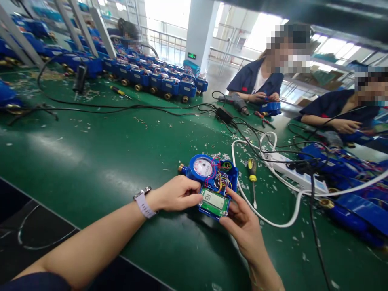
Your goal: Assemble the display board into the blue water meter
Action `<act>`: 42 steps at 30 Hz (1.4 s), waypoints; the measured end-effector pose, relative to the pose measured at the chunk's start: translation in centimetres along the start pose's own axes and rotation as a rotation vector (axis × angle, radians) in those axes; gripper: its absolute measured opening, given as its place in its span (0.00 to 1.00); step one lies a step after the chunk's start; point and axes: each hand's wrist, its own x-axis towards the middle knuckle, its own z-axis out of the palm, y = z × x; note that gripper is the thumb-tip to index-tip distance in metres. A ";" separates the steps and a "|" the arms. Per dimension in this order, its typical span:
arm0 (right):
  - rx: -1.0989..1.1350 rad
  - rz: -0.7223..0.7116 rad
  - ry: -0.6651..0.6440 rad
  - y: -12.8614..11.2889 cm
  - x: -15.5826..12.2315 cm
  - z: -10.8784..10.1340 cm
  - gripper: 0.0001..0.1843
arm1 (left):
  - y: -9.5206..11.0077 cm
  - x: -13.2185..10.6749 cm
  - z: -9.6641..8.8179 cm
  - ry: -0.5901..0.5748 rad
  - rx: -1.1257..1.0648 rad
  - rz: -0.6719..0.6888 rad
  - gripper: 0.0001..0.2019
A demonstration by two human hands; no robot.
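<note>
Both hands, left hand (177, 195) and right hand (242, 220), clamped on open blue meter (212, 182) on green bench (106, 161). Beside it, screwdriver (251, 171), white power strip (291, 173), tangled cables; board's underside hidden.

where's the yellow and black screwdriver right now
In the head view, the screwdriver lies on the green table, right of the blue meter and left of the white power strip.

Glossy blue plastic meter (209, 178) with a brass-looking end, clear dial window; beneath the hands, a smooth, sheeny green mat (121, 161).
</note>
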 end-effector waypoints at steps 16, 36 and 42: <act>-0.239 -0.153 0.015 -0.6 -0.3 0.1 0.30 | 0.7 0.2 1.2 0.068 0.132 -0.157 0.14; -0.012 -0.115 -0.115 -0.4 -0.7 -0.4 0.24 | 1.5 -0.2 1.3 0.149 -0.012 -0.032 0.23; 0.019 -0.138 -0.133 -0.3 -0.9 -0.3 0.22 | 2.0 -0.2 2.0 0.186 -0.101 -0.035 0.21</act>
